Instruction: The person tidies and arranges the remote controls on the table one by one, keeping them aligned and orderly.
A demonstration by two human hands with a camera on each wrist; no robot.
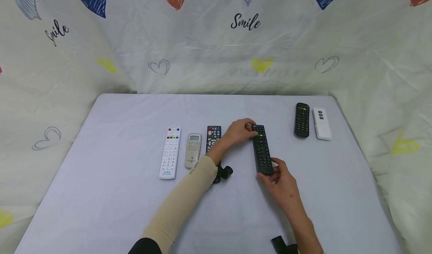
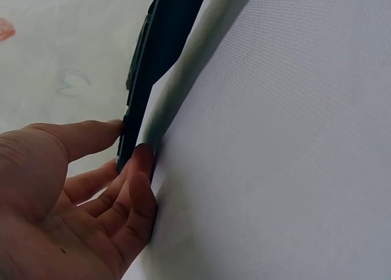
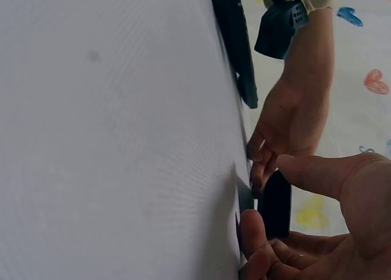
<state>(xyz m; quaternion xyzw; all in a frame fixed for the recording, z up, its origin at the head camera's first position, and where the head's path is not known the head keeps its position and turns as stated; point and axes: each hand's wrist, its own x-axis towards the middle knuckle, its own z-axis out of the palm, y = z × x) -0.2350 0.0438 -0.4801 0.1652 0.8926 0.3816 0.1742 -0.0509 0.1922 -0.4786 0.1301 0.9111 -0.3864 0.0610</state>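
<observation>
A long black remote control (image 1: pixel 262 149) with rows of small buttons is held at both ends, a little above the white tabletop. My left hand (image 1: pixel 240 131) pinches its far end, the thumb on the button side, as the left wrist view shows with the remote's dark edge (image 2: pixel 165 44). At the near end, my right hand (image 1: pixel 282 186) grips the remote between thumb and fingers. In the right wrist view the remote's near end (image 3: pixel 276 206) sits by the right thumb. Beneath the left forearm lies another black remote (image 1: pixel 213 134), partly hidden by the arm and its wrist camera.
Left of the arm lie a white remote (image 1: pixel 170 153) and a smaller beige remote with a display (image 1: pixel 193 150). At the far right, a black remote (image 1: pixel 302 120) lies beside a white remote with few buttons (image 1: pixel 322 123). A heart-printed cloth (image 1: pixel 209 51) surrounds the table (image 1: pixel 111 194).
</observation>
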